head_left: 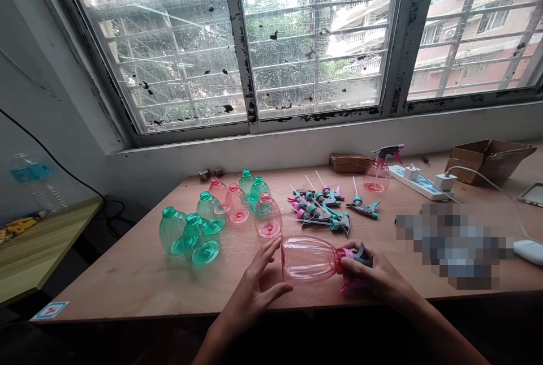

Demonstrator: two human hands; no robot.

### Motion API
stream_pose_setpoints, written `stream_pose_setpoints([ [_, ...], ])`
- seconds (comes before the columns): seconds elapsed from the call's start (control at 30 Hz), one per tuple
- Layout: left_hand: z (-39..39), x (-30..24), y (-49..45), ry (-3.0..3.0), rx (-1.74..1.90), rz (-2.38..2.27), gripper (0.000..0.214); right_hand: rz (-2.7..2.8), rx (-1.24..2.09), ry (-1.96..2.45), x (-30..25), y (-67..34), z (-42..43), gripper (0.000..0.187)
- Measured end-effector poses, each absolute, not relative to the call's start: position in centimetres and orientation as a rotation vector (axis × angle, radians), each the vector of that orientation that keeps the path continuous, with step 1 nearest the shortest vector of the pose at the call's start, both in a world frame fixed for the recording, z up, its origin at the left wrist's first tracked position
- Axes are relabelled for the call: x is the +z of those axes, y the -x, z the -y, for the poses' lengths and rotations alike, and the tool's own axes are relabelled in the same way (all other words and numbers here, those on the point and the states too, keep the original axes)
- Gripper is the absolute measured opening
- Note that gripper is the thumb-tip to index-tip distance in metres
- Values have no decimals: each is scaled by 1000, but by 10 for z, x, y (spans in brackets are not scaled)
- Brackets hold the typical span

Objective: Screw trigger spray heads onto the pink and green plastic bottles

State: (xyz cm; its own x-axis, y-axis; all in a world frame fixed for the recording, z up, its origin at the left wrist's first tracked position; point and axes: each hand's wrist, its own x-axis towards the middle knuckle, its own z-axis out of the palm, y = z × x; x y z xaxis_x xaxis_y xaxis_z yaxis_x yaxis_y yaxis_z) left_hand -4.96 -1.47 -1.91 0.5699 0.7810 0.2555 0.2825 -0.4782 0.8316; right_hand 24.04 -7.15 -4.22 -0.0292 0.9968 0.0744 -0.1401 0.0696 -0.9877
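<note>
A pink transparent bottle (309, 258) lies on its side near the table's front edge, base to the left. My left hand (255, 286) rests open against its base, fingers spread. My right hand (373, 280) is closed around the grey and pink spray head (360, 253) at the bottle's neck. Behind stand several green bottles (199, 237) and pink bottles (268, 217), upright and without heads. A heap of loose spray heads (322, 209) with thin dip tubes lies in the middle of the table.
A finished pink spray bottle (379, 172) stands at the back by a white power strip (418, 183). A cardboard box (487, 158) sits far right, a small woven box (350, 162) by the wall. A second wooden table (38, 246) is to the left.
</note>
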Motion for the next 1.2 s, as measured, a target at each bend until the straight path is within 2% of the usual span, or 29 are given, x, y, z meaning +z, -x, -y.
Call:
stream_pose_setpoints([
  [0.1,15,-19,49,-1979,824,-822,81,1186,1241,1027,-44,-242,72,39],
  [0.23,14,-17,47,-1942,770,-799,75,1184,1272,1037,-42,-241,73,40],
  [0.43,14,-21,45,-2006,855,-800,77,1172,1267,1028,-39,-239,72,38],
  [0.6,12,-25,46,-1859,805,-694,95,1176,1277,1008,-45,-242,70,37],
  [0.83,12,-27,46,-1910,837,-720,74,1171,1264,1043,-40,-241,70,39],
  [0.9,12,-29,46,-1920,818,-711,77,1141,1277,1024,-40,-240,70,39],
  [1.0,12,-29,46,-1917,775,-699,92,1121,1321,1008,-41,-240,69,41],
  [1.2,12,-24,47,-2019,757,-761,85,1124,1332,1021,-38,-238,69,42],
])
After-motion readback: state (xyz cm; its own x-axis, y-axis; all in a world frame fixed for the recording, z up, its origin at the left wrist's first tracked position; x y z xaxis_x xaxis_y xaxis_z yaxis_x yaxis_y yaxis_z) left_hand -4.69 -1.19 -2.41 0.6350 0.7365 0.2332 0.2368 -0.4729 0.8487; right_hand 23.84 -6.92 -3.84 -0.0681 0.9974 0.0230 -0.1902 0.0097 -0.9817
